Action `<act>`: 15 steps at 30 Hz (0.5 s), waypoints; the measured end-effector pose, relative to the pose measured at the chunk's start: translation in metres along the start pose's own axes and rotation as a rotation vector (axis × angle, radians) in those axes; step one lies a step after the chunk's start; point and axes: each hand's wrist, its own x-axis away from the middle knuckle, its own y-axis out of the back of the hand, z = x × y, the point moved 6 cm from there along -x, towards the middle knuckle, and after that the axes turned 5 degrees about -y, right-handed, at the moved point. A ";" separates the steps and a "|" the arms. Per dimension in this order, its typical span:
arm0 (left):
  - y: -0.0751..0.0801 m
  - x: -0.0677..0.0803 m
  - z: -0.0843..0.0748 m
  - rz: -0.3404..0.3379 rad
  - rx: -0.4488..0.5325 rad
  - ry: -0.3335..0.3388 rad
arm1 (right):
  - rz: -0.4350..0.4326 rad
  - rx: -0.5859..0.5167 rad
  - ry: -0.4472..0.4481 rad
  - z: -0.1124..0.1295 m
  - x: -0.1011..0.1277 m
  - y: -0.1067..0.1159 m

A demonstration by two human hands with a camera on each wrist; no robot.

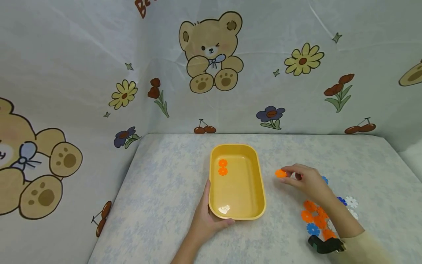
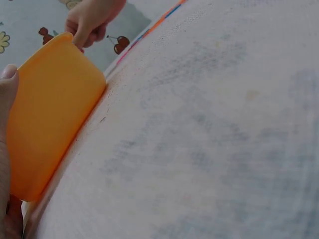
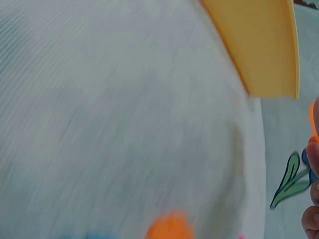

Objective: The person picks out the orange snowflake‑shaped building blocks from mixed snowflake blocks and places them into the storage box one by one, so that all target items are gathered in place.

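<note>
I judge the transfer step in hand: my right hand [image 1: 304,180] pinches an orange disc [image 1: 280,173] right of frame centre, apparently clear of the table. My left hand [image 1: 207,219] grips the yellow tray [image 1: 260,183]. Next move: carry the disc over the rim.

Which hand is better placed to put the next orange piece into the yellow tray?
The right hand. It already pinches an orange piece just beside the tray, so it probably needs only a short move. The left hand is busy holding the tray's near corner.
</note>
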 end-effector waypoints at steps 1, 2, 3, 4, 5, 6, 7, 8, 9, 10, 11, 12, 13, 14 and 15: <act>0.000 0.000 -0.001 0.000 0.000 -0.006 | -0.009 -0.011 0.009 0.006 -0.004 -0.003; 0.000 0.000 -0.001 0.000 -0.001 -0.008 | -0.006 -0.023 -0.002 0.012 -0.009 -0.006; 0.000 0.000 -0.001 0.000 0.001 -0.007 | -0.009 -0.031 -0.005 0.018 -0.013 -0.008; 0.000 0.001 -0.001 0.001 0.005 -0.003 | -0.007 -0.040 -0.009 0.025 -0.017 -0.011; 0.000 0.001 -0.001 0.002 0.010 -0.004 | 0.001 -0.056 -0.014 0.031 -0.021 -0.014; 0.000 0.001 -0.001 0.001 0.009 -0.004 | 0.007 -0.067 -0.010 0.038 -0.024 -0.018; 0.000 0.001 -0.001 0.002 0.010 -0.004 | 0.014 -0.079 -0.005 0.045 -0.028 -0.021; 0.000 0.001 -0.001 0.003 0.013 -0.001 | 0.028 -0.089 0.000 0.052 -0.031 -0.024; 0.000 0.001 -0.001 0.003 0.012 -0.004 | 0.042 -0.096 0.011 0.059 -0.034 -0.028; 0.000 0.001 -0.001 0.004 0.012 -0.003 | 0.056 -0.101 0.021 0.065 -0.037 -0.032; 0.000 0.000 -0.001 0.005 0.012 -0.002 | 0.071 -0.105 0.034 0.071 -0.039 -0.036; 0.000 0.000 -0.001 0.006 0.009 -0.001 | 0.079 -0.102 0.048 0.077 -0.041 -0.039; -0.001 0.000 -0.001 0.008 0.007 0.001 | 0.090 -0.098 0.063 0.083 -0.043 -0.043; -0.001 0.000 0.000 0.009 0.006 0.003 | 0.094 -0.086 0.084 0.089 -0.044 -0.047; 0.000 0.000 0.000 0.009 0.001 0.001 | 0.095 -0.077 0.112 0.094 -0.045 -0.051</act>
